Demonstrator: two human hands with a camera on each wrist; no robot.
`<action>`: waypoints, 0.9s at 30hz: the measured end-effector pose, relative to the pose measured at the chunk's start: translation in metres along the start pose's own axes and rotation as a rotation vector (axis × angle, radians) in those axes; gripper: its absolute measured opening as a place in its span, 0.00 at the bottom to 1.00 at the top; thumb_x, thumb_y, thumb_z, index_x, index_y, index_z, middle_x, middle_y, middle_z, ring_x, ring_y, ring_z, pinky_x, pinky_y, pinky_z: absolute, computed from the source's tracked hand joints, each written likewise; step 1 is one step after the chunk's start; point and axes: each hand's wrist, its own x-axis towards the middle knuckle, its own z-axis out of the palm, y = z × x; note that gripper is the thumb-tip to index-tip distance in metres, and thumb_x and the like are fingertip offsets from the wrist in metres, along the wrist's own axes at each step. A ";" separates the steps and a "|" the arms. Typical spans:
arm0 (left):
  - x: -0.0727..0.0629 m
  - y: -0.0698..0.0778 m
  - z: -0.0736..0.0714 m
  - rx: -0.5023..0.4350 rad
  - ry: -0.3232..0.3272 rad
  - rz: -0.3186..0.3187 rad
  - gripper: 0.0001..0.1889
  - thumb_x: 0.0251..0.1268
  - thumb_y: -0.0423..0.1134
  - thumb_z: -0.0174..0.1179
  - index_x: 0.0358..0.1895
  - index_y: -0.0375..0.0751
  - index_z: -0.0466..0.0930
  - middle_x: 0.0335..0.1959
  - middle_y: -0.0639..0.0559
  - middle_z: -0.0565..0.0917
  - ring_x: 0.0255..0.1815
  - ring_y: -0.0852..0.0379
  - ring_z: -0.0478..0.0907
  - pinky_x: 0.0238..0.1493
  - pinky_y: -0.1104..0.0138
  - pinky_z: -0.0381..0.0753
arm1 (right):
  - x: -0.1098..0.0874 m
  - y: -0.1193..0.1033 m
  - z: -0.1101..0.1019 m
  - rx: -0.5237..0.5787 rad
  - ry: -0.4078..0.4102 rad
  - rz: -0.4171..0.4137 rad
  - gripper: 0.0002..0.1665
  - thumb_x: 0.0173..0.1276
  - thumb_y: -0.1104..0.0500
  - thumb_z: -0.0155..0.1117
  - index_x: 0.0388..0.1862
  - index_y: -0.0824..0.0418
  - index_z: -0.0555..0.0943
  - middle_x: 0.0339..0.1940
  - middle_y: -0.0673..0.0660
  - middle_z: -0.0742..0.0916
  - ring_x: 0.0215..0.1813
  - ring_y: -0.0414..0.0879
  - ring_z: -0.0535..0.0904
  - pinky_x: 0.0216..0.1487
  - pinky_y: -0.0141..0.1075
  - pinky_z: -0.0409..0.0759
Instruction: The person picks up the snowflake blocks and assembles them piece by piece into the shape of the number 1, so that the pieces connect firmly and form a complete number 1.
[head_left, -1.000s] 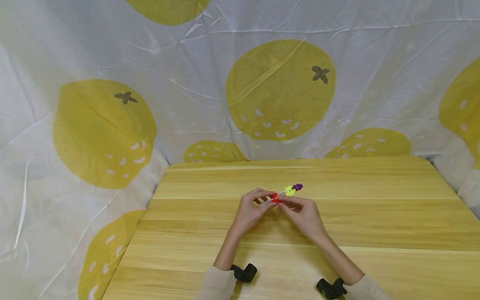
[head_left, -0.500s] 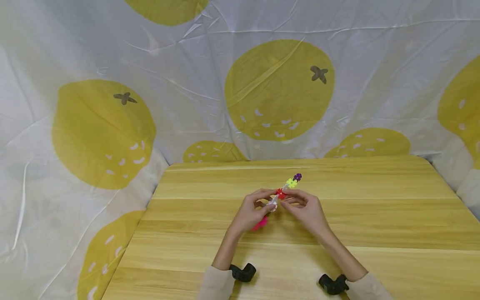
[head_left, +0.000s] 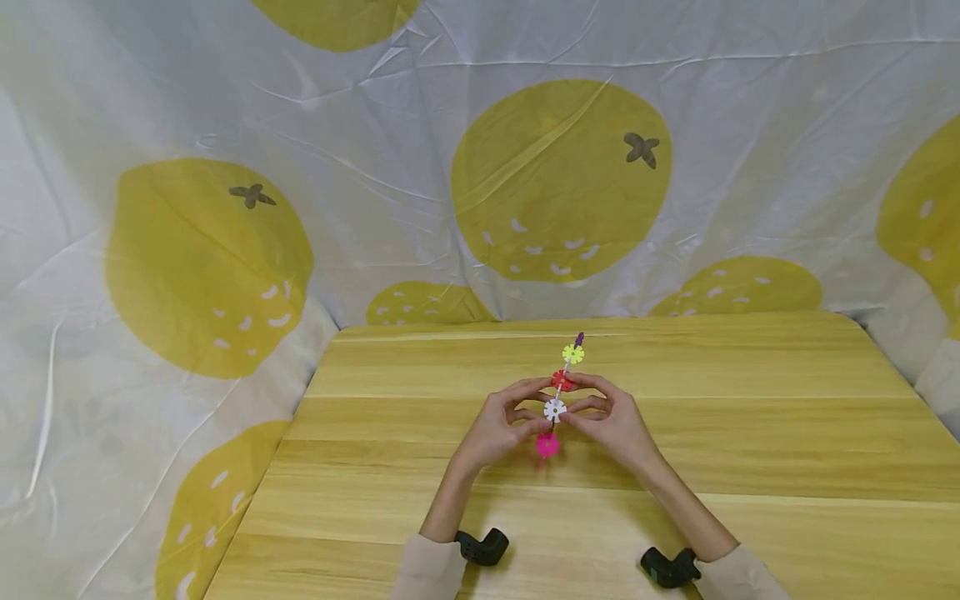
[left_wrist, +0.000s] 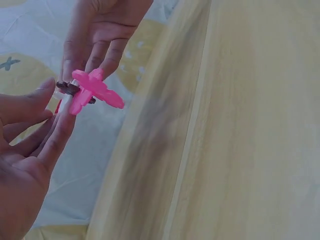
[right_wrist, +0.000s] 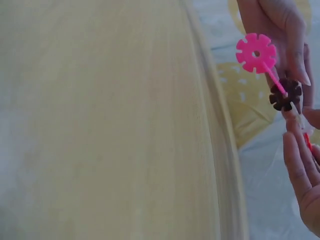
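Observation:
A chain of slotted plastic snowflake discs is held upright between my two hands, above the table. From the top it has a purple disc, a yellow disc, a red disc, a white disc, a brown disc and, at the bottom, pink discs. My left hand pinches the chain from the left, fingertips by the red disc and thumb below the white one. From the right, my right hand holds it with thumb at the white disc and index finger at the red one.
Under both hands lies a light wooden table. Behind it hangs a white cloth with yellow fruit prints. Black wrist devices sit at the left sleeve and the right sleeve.
The chain has swung from a slant toward the right to nearly upright, its top end rising. The white and pink discs have come out from behind the left hand.

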 end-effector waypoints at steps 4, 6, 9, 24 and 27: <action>0.000 -0.001 0.001 -0.025 -0.005 0.005 0.33 0.65 0.21 0.66 0.74 0.33 0.71 0.72 0.37 0.73 0.68 0.36 0.75 0.57 0.63 0.86 | 0.000 0.000 0.000 0.018 0.003 0.018 0.33 0.64 0.69 0.75 0.69 0.61 0.78 0.63 0.74 0.80 0.43 0.37 0.88 0.40 0.29 0.85; 0.001 -0.002 0.001 -0.020 -0.004 0.007 0.33 0.64 0.22 0.67 0.73 0.33 0.71 0.72 0.37 0.73 0.67 0.36 0.75 0.58 0.59 0.86 | 0.000 0.000 -0.001 0.028 -0.003 0.017 0.33 0.64 0.69 0.74 0.69 0.62 0.77 0.63 0.74 0.80 0.44 0.38 0.89 0.41 0.29 0.85; 0.001 -0.002 0.001 -0.014 -0.003 0.010 0.32 0.63 0.22 0.68 0.72 0.33 0.73 0.72 0.37 0.73 0.67 0.37 0.75 0.59 0.55 0.85 | 0.000 0.001 -0.002 0.052 -0.025 0.016 0.33 0.65 0.69 0.73 0.70 0.63 0.76 0.64 0.70 0.80 0.45 0.38 0.89 0.43 0.30 0.86; 0.004 -0.002 0.006 0.029 0.048 0.015 0.29 0.66 0.18 0.62 0.70 0.34 0.75 0.69 0.37 0.76 0.61 0.38 0.79 0.54 0.70 0.85 | 0.002 0.000 -0.008 0.064 -0.051 0.027 0.33 0.67 0.70 0.71 0.71 0.63 0.75 0.66 0.65 0.79 0.45 0.38 0.88 0.48 0.30 0.86; 0.007 -0.003 0.009 0.044 0.080 -0.004 0.29 0.65 0.19 0.63 0.70 0.35 0.76 0.66 0.38 0.78 0.59 0.41 0.81 0.53 0.70 0.85 | 0.002 0.001 -0.009 0.057 -0.052 0.029 0.33 0.67 0.70 0.71 0.71 0.63 0.75 0.66 0.65 0.78 0.44 0.37 0.87 0.47 0.29 0.85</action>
